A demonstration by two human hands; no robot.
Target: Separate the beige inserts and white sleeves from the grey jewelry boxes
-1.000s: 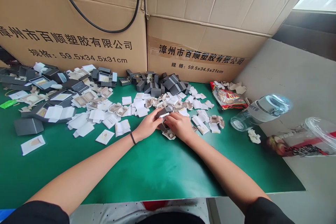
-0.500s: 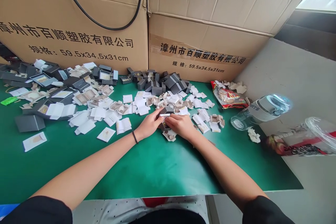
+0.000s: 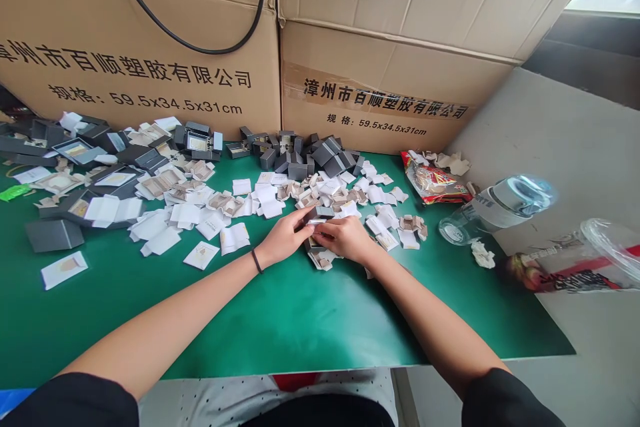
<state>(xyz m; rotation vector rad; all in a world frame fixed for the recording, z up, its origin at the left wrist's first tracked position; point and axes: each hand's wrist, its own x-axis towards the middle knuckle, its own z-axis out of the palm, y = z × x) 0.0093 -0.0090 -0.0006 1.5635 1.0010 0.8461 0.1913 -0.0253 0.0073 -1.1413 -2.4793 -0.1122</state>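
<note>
My left hand [image 3: 284, 237] and my right hand [image 3: 345, 238] meet over the green mat [image 3: 280, 320], both closed on a small grey box [image 3: 318, 215] held between them. A black hair tie circles my left wrist. Under the hands lie a few beige paper inserts [image 3: 323, 259]. White cards and beige inserts [image 3: 210, 210] are scattered to the left and beyond the hands. A heap of small grey boxes [image 3: 305, 157] sits just behind, against the cartons.
Two big cardboard cartons [image 3: 370, 67] with printed characters wall off the back, a black cable hanging over them. Larger grey boxes [image 3: 55, 235] lie far left. To the right are a red snack bag [image 3: 433, 183], a toppled clear bottle [image 3: 495, 208] and a plastic bag [image 3: 575, 267].
Both hands have stayed together on the small grey box, shifting it slightly; the white edge seen at the box earlier is now tucked in. The view has tilted a little.
</note>
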